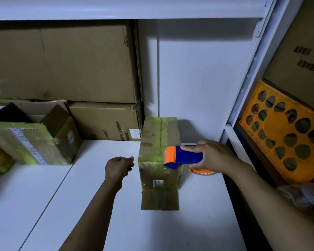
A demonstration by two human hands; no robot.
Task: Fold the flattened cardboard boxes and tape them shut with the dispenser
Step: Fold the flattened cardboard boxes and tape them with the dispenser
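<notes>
A: Where is the box (155,165)?

B: On the table (116,223), dead ahead of the person. Its long axis runs from near to far.

A: And the dispenser (185,156)?

B: It lies crosswise to that axis. Its orange blade end is over the right part of the box top and its handle points right. The right hand (215,156) grips the handle, fingers wrapped round it and thumb along the top. That hand is the one over the box.

A: The left hand (118,168)?

B: Just beside the box's left edge, about level with the dispenser. Its fingers are curled into a fist with thumb against forefinger. Nothing shows between them, and a clear tape end would be hard to see.

A: So the next pull likely goes across the box, right to left?

B: That seems so. A yellowish band of tape already crosses the middle on that line.

A: How does the box look?

B: It is small, brown and folded shut. A wrinkled yellow-green strip runs along the top seam, and there is a small white label toward the near end. The nearest part is bare cardboard.

A: Around it?

B: Cartons (71,64) are stacked at the back left. An orange crate (283,131) is on the right.
</notes>
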